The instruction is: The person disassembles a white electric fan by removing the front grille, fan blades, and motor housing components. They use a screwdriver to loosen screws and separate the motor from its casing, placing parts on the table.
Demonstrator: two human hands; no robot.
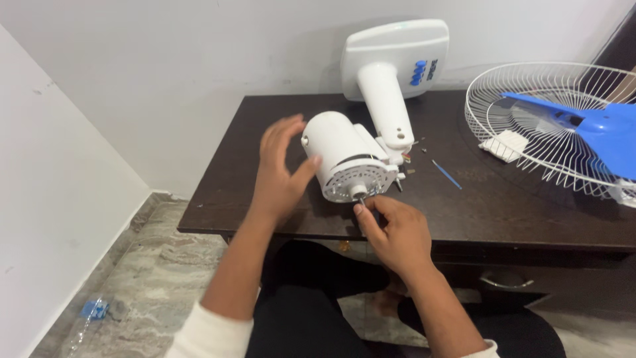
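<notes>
A white fan motor housing (pixel 344 156) lies on its side on the dark wooden table (pixel 464 205), its round front face and short shaft (pixel 358 191) pointing toward me. My left hand (pixel 278 169) rests against the housing's left side, fingers spread, thumb touching the casing. My right hand (pixel 391 229) is just below the front face, with fingertips pinched on a small part at the shaft. The white stand neck (pixel 387 106) and square base (pixel 396 56) rise behind the housing, joined to it.
A white wire fan guard (pixel 530 126) lies at the table's right with a blue fan blade (pixel 606 132) in it. A thin blue tool (pixel 447 174) and small screws lie on the table near the housing. A plastic bottle (pixel 89 318) lies on the marble floor at left.
</notes>
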